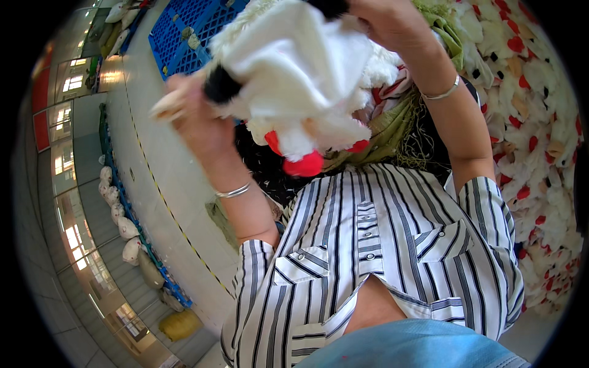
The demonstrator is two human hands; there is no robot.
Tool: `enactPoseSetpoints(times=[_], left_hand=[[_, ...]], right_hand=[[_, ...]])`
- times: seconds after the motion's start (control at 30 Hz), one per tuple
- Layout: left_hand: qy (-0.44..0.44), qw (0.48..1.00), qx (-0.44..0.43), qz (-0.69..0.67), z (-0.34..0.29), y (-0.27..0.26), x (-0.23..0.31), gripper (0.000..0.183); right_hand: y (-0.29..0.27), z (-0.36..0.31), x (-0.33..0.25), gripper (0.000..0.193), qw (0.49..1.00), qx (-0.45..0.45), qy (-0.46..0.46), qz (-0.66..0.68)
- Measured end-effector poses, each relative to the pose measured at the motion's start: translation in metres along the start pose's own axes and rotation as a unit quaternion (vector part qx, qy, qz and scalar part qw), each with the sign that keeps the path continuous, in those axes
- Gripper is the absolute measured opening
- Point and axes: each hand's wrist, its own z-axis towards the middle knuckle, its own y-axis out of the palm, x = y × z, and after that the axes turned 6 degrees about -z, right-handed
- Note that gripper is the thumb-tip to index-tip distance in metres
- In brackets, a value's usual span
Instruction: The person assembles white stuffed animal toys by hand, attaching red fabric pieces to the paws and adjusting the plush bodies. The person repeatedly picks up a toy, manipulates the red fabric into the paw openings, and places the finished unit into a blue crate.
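We've got a white plush cover (300, 58) up in the air in front of the chest, above the lap, slung between both hands. Left hand (205, 119) is blurred; it looks closed on the edge by a black patch (222, 84), with a beige flap (167, 105) poking out past the fingers, but we can't tell which fingertips pinch. Right hand (389, 24) is bent around the upper edge next to a second black patch (328, 6); its fingertips are cut off or hidden, so we can't tell the exact pinch. Red tips (304, 164) hang at the bottom.

Handling, our judgement: light, floppy, very soft, no stiffness, not fragile. The smooth face may slide a bit; the fuzzy side should grip better. We'd take hold at the edges near the black patches, a full fold of cloth rather than loose pile, and keep off the small red bits since sewn-on parts could pull. Olive cloth (392, 138) lies just behind; plush pile (531, 132) at right.
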Motion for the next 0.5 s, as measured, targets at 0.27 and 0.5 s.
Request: enactPoseSetpoints(times=[0.27, 0.5], left_hand=[[0.121, 0.974, 0.193, 0.011, 0.009, -0.015, 0.139, 0.044], [0.003, 0.989, -0.065, 0.136, -0.005, -0.071, 0.014, 0.013]], right_hand=[[0.052, 0.011, -0.067, 0.026, 0.988, 0.076, -0.103, -0.088], [-0.042, 0.003, 0.040, 0.009, 0.918, 0.188, 0.083, -0.340]])
